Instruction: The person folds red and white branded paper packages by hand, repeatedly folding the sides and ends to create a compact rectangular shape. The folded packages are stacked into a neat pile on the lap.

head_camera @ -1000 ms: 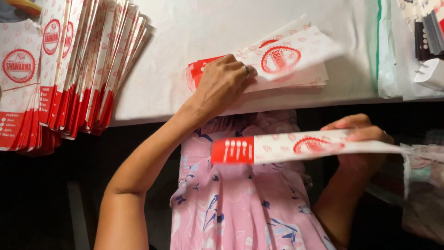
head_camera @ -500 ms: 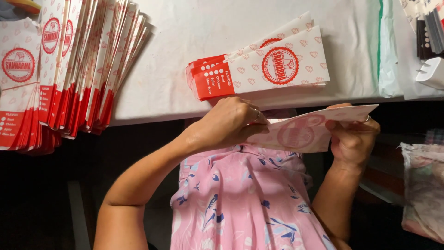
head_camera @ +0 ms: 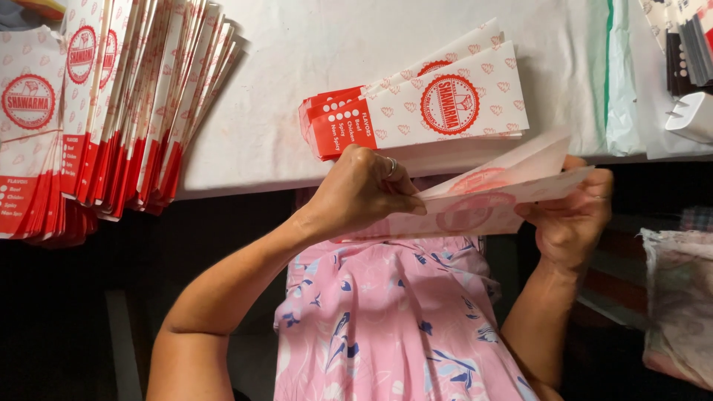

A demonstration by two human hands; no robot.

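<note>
Holding a paper bag at frame centre, just below the surface edge and over my lap, both hands were closed on it. My left hand pinched the near end between thumb and fingertips; my right hand gripped the far end, where the mouth splayed apart. It looked light, thin and floppy, easily creased, so I judged the edges the best hold. A small stack of flat bags lay just above on the surface. A larger fanned pile sat upper left, well apart. Nothing stood between.
</note>
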